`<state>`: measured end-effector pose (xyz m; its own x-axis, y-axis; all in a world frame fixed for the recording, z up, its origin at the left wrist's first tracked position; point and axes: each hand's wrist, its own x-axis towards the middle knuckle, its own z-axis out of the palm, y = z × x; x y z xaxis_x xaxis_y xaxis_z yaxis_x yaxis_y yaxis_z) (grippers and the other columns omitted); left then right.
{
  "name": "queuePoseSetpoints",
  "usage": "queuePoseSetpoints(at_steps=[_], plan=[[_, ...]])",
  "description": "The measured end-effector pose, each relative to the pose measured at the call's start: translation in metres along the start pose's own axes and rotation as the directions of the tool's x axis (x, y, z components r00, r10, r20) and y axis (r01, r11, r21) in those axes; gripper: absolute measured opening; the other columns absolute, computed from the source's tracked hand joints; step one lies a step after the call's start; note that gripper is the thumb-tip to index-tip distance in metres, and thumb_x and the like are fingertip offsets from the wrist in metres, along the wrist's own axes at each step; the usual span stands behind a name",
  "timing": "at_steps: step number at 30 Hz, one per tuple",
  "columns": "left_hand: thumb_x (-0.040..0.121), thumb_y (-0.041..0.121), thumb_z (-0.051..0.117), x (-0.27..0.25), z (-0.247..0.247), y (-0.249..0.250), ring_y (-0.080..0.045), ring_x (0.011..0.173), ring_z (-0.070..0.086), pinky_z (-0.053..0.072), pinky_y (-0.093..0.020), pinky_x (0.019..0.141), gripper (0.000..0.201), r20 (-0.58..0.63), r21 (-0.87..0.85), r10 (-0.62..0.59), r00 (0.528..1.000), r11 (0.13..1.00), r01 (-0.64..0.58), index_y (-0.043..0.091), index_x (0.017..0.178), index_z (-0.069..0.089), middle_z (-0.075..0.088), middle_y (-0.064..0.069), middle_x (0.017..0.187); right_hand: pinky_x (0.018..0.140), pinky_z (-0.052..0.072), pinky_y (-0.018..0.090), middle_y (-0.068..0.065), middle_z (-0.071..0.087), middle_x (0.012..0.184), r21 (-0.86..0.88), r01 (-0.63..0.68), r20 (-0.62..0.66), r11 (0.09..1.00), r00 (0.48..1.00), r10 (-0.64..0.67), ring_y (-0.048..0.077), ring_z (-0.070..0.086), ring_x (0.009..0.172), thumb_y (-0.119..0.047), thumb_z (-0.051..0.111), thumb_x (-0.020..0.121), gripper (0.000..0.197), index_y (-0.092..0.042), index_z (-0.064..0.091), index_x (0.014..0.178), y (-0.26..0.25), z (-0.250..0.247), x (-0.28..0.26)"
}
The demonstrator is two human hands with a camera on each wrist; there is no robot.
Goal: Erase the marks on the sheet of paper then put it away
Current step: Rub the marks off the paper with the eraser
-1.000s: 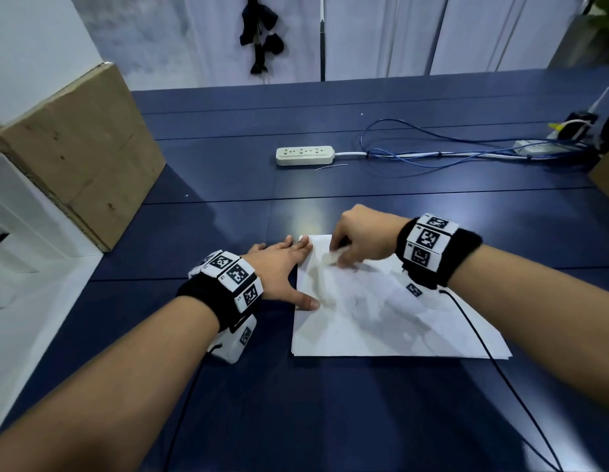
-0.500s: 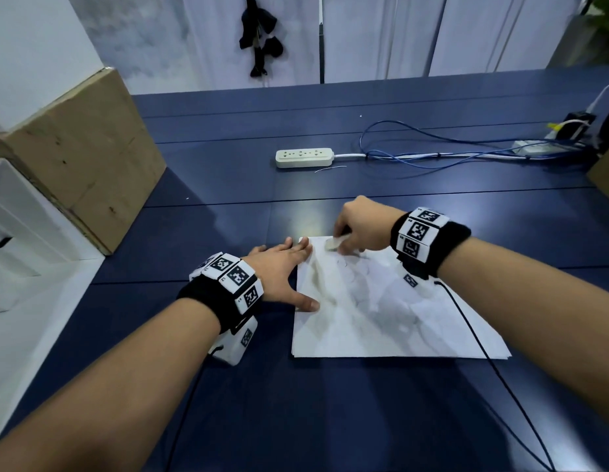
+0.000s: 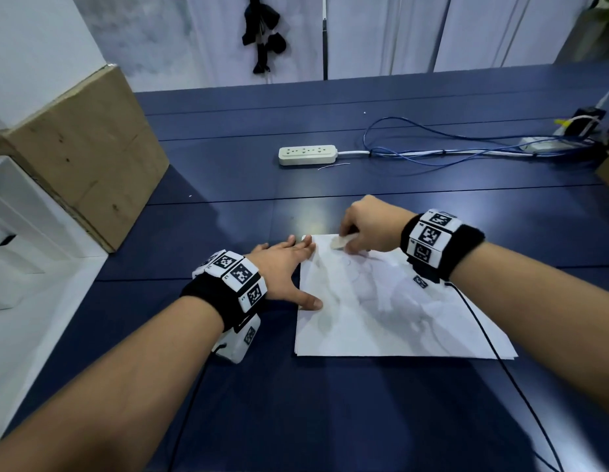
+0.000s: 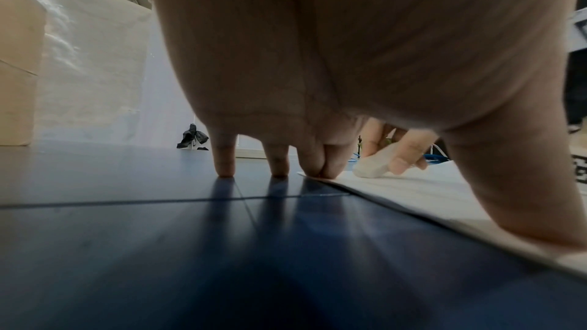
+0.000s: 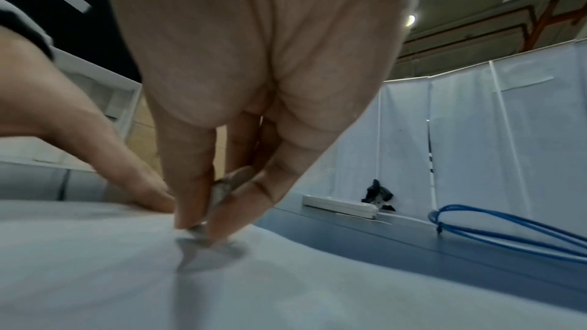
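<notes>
A white sheet of paper (image 3: 391, 311) with faint pencil marks lies flat on the dark blue table (image 3: 330, 420). My left hand (image 3: 282, 267) lies flat with straight fingers, its thumb and forefinger pressing the sheet's left edge (image 4: 413, 192). My right hand (image 3: 368, 226) pinches a white eraser (image 3: 342, 240) and holds its tip on the paper near the far left corner. In the left wrist view the eraser (image 4: 371, 162) touches the sheet. In the right wrist view the eraser (image 5: 222, 192) sits between thumb and fingers.
A white power strip (image 3: 306, 155) with blue and white cables (image 3: 449, 144) lies further back on the table. A cardboard box (image 3: 81, 155) stands at the left edge, with white shelving (image 3: 20, 240) beside it. White curtains close the far side.
My right hand with the eraser has slid away from me, toward the sheet's far edge, while my left hand stays pressed on the paper's left edge.
</notes>
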<state>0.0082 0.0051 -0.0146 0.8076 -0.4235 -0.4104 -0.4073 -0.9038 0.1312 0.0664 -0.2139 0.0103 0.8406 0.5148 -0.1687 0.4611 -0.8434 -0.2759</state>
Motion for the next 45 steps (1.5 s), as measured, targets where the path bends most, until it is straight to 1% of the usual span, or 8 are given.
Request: queuePoseSetpoints(at_steps=[5, 12, 18, 24, 31, 34, 38, 45], plan=[[0.067, 0.083, 0.058, 0.001, 0.001, -0.001, -0.013, 0.15, -0.006, 0.006, -0.053, 0.119, 0.123, -0.001, 0.01, 0.002, 1.0, 1.0, -0.002, 0.024, 0.157, 0.0, -0.008, 0.012, 0.163, 0.066, 0.057, 0.028, -0.007, 0.071, 0.077, 0.082, 0.119, 0.251, 0.989, 0.958, -0.136, 0.011, 0.068, 0.058, -0.029, 0.079, 0.069, 0.027, -0.022, 0.075, 0.094, -0.018, 0.007, -0.025], [0.068, 0.084, 0.057, -0.001, -0.002, 0.001, -0.014, 0.15, -0.005, 0.009, -0.054, 0.119, 0.122, 0.015, 0.032, -0.009, 1.0, 0.999, 0.008, 0.023, 0.157, 0.001, -0.007, 0.011, 0.163, 0.07, 0.058, 0.033, -0.004, 0.071, 0.077, 0.024, -0.012, 0.023, 1.0, 1.0, 0.011, 0.017, 0.069, 0.067, -0.03, 0.077, 0.072, 0.023, -0.018, 0.074, 0.092, -0.001, 0.001, 0.004], [0.066, 0.084, 0.058, 0.004, -0.004, 0.0, -0.017, 0.151, -0.003, 0.015, -0.057, 0.118, 0.119, 0.037, 0.039, 0.005, 0.999, 0.999, -0.006, 0.032, 0.156, 0.0, -0.007, 0.009, 0.164, 0.067, 0.053, 0.023, -0.004, 0.073, 0.075, 0.068, 0.104, 0.238, 0.992, 0.964, -0.117, 0.011, 0.068, 0.068, -0.036, 0.077, 0.068, 0.025, -0.027, 0.074, 0.091, -0.01, 0.006, -0.02], [0.07, 0.081, 0.057, 0.003, -0.008, 0.005, -0.017, 0.151, -0.004, 0.014, -0.052, 0.12, 0.113, 0.064, 0.023, -0.019, 0.998, 1.0, 0.017, 0.033, 0.156, 0.001, -0.007, 0.01, 0.163, 0.069, 0.059, 0.032, -0.006, 0.07, 0.071, 0.069, -0.02, 0.012, 0.997, 1.0, 0.02, 0.01, 0.068, 0.055, -0.027, 0.077, 0.074, 0.016, -0.02, 0.072, 0.087, -0.001, -0.003, 0.0], [0.078, 0.075, 0.056, 0.003, -0.007, 0.012, -0.021, 0.151, 0.005, 0.023, -0.049, 0.117, 0.102, 0.002, 0.019, -0.039, 0.999, 0.999, 0.039, 0.027, 0.156, 0.011, 0.002, 0.007, 0.164, 0.059, 0.046, 0.01, -0.005, 0.073, 0.071, 0.093, 0.088, 0.232, 0.992, 0.967, -0.107, 0.008, 0.069, 0.059, -0.025, 0.079, 0.07, 0.021, -0.025, 0.074, 0.09, -0.011, 0.0, -0.027], [0.078, 0.073, 0.058, 0.002, -0.01, 0.015, -0.022, 0.15, 0.009, 0.025, -0.044, 0.118, 0.101, -0.005, 0.023, -0.042, 0.999, 0.999, 0.042, 0.026, 0.156, 0.015, 0.006, 0.006, 0.164, 0.064, 0.052, 0.017, -0.011, 0.068, 0.062, 0.051, 0.026, 0.117, 0.998, 0.993, -0.032, 0.009, 0.069, 0.061, -0.026, 0.078, 0.072, 0.02, -0.023, 0.073, 0.091, -0.007, -0.005, -0.014], [0.077, 0.073, 0.06, 0.001, -0.011, 0.016, -0.021, 0.15, 0.011, 0.027, -0.045, 0.117, 0.1, -0.007, 0.025, -0.054, 0.999, 0.998, 0.054, 0.029, 0.156, 0.016, 0.008, 0.007, 0.164, 0.064, 0.053, 0.023, -0.006, 0.068, 0.078, 0.059, -0.05, -0.012, 0.997, 0.999, 0.051, 0.014, 0.07, 0.064, -0.025, 0.076, 0.075, 0.024, -0.019, 0.073, 0.098, 0.005, -0.007, -0.002], [0.075, 0.074, 0.061, 0.003, -0.012, 0.018, -0.022, 0.149, 0.015, 0.032, -0.045, 0.114, 0.102, -0.013, 0.051, -0.06, 0.998, 0.997, 0.061, 0.026, 0.155, 0.019, 0.012, 0.007, 0.164, 0.063, 0.054, 0.018, -0.004, 0.073, 0.073, 0.131, 0.08, 0.259, 0.988, 0.959, -0.112, 0.011, 0.069, 0.056, -0.02, 0.081, 0.071, 0.022, -0.022, 0.075, 0.092, -0.009, -0.001, -0.029]])
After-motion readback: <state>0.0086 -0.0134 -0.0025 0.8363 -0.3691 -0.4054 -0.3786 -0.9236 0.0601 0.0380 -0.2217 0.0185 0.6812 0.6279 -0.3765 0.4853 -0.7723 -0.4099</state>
